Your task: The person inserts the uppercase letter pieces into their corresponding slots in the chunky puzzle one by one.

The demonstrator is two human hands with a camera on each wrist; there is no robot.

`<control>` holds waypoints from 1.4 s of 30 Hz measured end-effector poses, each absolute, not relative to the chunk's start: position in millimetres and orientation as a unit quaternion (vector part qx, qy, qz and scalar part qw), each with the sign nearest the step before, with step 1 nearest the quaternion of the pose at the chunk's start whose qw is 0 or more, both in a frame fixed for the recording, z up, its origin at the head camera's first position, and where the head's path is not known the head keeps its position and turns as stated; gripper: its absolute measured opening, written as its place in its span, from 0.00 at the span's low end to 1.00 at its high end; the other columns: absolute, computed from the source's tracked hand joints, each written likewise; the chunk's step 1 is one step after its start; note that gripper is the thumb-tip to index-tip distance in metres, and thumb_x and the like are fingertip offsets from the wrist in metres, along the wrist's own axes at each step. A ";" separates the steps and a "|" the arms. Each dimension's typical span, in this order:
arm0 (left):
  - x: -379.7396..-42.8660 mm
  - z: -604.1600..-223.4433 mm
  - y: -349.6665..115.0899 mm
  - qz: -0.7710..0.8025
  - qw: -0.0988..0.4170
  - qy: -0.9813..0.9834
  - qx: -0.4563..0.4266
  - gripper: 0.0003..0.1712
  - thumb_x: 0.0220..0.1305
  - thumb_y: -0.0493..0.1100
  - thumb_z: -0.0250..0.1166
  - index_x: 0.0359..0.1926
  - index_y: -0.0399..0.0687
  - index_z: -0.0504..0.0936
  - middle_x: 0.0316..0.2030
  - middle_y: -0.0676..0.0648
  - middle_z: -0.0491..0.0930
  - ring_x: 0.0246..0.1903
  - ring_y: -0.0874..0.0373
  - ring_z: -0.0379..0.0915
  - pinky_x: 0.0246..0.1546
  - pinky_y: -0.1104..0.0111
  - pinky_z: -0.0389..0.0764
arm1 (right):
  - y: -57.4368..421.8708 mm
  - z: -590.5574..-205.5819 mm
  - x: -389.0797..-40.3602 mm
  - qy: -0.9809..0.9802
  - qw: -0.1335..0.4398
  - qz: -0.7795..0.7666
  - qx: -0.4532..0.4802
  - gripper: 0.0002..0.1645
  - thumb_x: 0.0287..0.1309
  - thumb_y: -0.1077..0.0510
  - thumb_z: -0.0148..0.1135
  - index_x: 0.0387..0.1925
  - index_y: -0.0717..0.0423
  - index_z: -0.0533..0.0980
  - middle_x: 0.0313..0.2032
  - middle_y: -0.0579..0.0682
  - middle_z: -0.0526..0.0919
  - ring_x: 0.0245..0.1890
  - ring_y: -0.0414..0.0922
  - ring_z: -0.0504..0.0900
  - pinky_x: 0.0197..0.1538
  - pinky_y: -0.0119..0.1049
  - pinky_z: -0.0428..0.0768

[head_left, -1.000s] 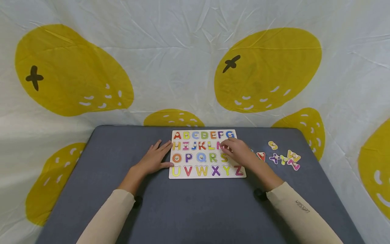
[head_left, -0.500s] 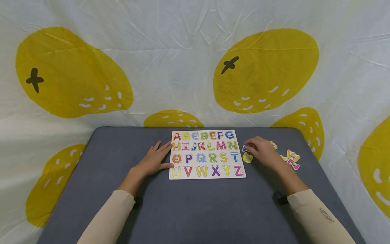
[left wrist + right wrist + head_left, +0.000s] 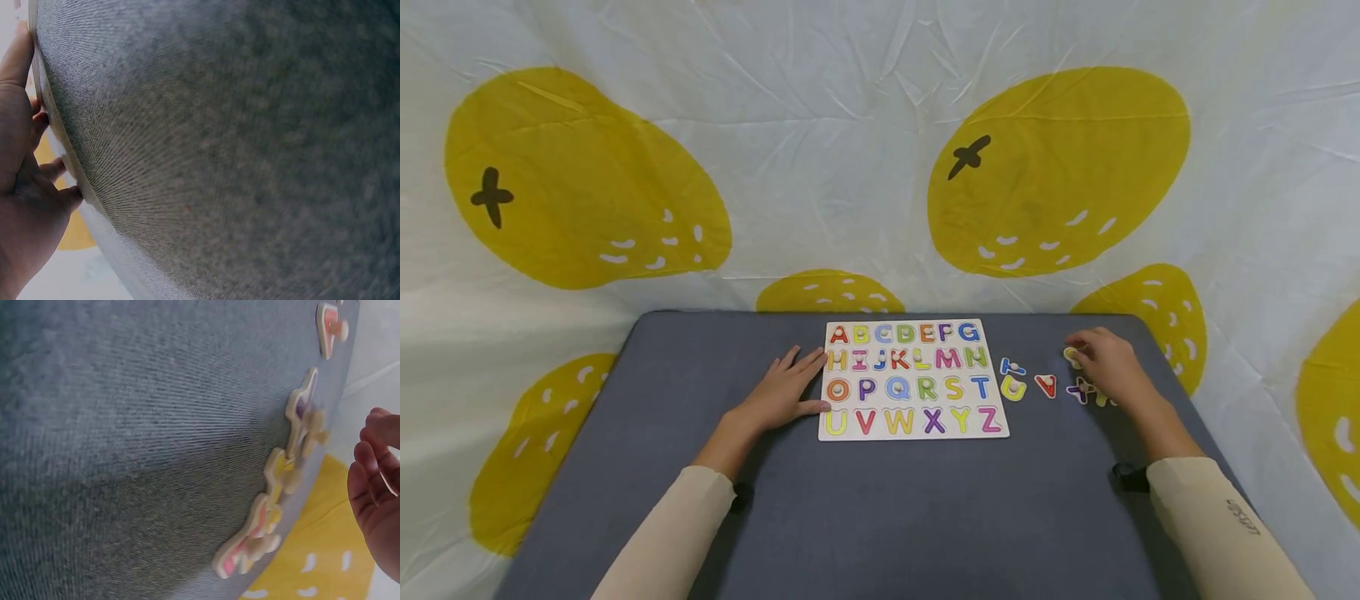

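Note:
A wooden alphabet puzzle board (image 3: 917,428) lies on the table, with pegged letters in its upper part and bare printed outlines lower down. My left hand (image 3: 781,390) touches the board's left edge, fingers spread. In the left wrist view, that hand (image 3: 25,187) shows along the board's side. Away to the right, my right hand (image 3: 1108,362) is over the loose letters, fingertips right at the yellow S piece (image 3: 1071,357) and partly covering it. The right wrist view has the hand's (image 3: 378,487) fingers bent, with nothing visible between them. Beneath it, the X piece (image 3: 1082,390) lies partly uncovered.
Between board and right hand lie the blue T piece (image 3: 1012,367), yellow U piece (image 3: 1013,388) and red V piece (image 3: 1046,385). A pink letter piece (image 3: 240,540) and a yellow piece (image 3: 278,475) sit close together. A lemon-print curtain (image 3: 827,167) hangs behind the table (image 3: 880,517).
My right hand has moved right, from the board to the T piece beside it, then on to the S piece. T and U now lie beside the board. The left hand has stayed put.

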State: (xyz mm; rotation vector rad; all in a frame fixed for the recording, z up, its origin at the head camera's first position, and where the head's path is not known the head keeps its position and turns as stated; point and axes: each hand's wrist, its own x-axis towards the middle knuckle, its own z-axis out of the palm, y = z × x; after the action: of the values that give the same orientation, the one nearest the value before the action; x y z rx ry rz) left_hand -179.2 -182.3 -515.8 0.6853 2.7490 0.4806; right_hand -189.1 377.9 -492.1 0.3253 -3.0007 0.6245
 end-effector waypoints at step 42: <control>-179.2 -516.5 -182.0 0.163 0.132 0.949 0.233 0.55 0.65 0.66 0.67 0.83 0.50 0.53 0.82 0.46 0.52 0.81 0.33 0.39 0.76 0.34 0.46 | 338.4 -490.8 -180.6 -0.966 0.058 0.212 0.134 0.08 0.63 0.67 0.68 0.43 0.67 0.83 0.38 0.62 0.83 0.35 0.55 0.81 0.41 0.54 0.80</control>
State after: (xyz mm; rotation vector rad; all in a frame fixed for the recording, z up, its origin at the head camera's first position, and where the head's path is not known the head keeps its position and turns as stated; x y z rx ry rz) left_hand -179.2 -182.0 -516.5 0.6769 2.7554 0.4735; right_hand -180.6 338.4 -490.8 0.4069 -2.9281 0.6412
